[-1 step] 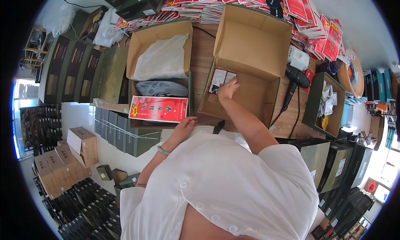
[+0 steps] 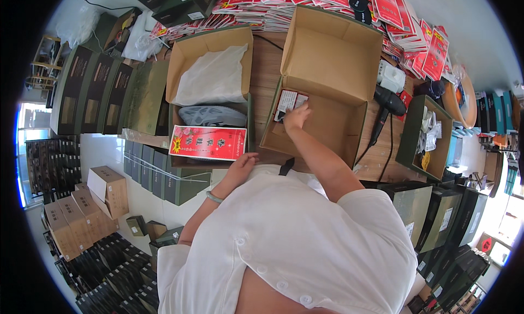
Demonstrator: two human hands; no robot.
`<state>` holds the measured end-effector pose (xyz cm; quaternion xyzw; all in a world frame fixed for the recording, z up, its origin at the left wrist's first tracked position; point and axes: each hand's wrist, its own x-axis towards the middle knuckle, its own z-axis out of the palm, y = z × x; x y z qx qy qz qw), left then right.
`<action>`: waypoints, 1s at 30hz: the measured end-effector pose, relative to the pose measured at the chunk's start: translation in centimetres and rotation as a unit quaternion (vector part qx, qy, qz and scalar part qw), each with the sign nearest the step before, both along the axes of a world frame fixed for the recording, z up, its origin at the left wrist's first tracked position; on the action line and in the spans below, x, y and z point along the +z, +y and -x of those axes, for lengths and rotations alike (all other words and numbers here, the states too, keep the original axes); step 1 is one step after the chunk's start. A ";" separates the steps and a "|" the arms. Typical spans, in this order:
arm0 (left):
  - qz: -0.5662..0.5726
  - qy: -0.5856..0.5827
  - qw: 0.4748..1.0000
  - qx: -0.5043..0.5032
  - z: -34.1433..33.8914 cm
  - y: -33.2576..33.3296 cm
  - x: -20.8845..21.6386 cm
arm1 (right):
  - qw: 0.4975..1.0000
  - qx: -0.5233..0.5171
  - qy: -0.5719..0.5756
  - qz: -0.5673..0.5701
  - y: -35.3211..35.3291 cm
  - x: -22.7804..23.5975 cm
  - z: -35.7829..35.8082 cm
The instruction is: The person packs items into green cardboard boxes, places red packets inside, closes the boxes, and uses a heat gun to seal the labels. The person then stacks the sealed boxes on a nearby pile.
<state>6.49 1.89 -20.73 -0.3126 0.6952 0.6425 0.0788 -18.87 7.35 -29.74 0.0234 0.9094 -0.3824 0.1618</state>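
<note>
My right hand reaches into the open cardboard box at centre right. Its fingers are apart, lying beside and partly over a small white-and-red printed packet in the left corner. A small dark thing under the packet is partly hidden. Near the front right corner of the other open box, my left hand is empty, its fingers loosely bent. That box holds a grey shoe, white tissue paper and, in front of the shoe, a red printed packet.
Red printed packets are piled along the table's back. A black hair dryer with its cord lies right of the centre box. Farther right stands an open green box of small items. Dark green shoeboxes line the left side.
My right hand has shifted very slightly to the left beside the small packet. My left hand and the boxes look the same.
</note>
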 end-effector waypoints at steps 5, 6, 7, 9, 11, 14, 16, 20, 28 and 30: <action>-0.028 0.009 1.000 -0.002 -0.3 -0.3 0.7 | 0.998 0.030 -0.008 0.058 -1.6 -0.6 -0.9; -0.017 0.011 1.000 -0.008 0.0 -0.6 0.9 | 0.995 -0.003 0.017 0.100 -1.8 -2.0 -0.4; -0.011 0.015 1.000 -0.012 0.1 -0.7 0.9 | 0.994 -0.017 -0.010 0.104 -1.8 -2.9 0.2; -0.001 0.017 1.000 -0.019 0.2 -1.0 0.7 | 0.990 -0.051 -0.061 0.112 -0.9 -4.5 1.8; 0.002 0.017 0.999 -0.028 -0.1 -1.4 0.2 | 0.988 -0.025 -0.032 0.149 0.4 -4.5 2.2; -0.055 -0.001 0.998 0.030 -0.4 -0.9 0.2 | 0.925 -0.062 -0.057 0.371 4.8 0.3 2.7; -0.055 0.004 0.998 0.026 0.1 -1.0 -0.3 | 0.869 -0.127 -0.025 0.477 8.5 2.8 4.7; -0.050 0.000 0.997 0.054 -0.1 -0.9 -1.7 | 0.842 -0.139 0.023 0.520 19.0 11.9 11.2; 0.152 -0.019 0.986 -0.059 1.4 0.1 -0.3 | 0.953 -0.224 0.026 0.203 34.8 8.6 34.7; 0.185 0.011 0.977 -0.108 3.2 -0.7 -0.2 | 0.901 -0.405 0.156 -0.023 41.6 7.1 39.2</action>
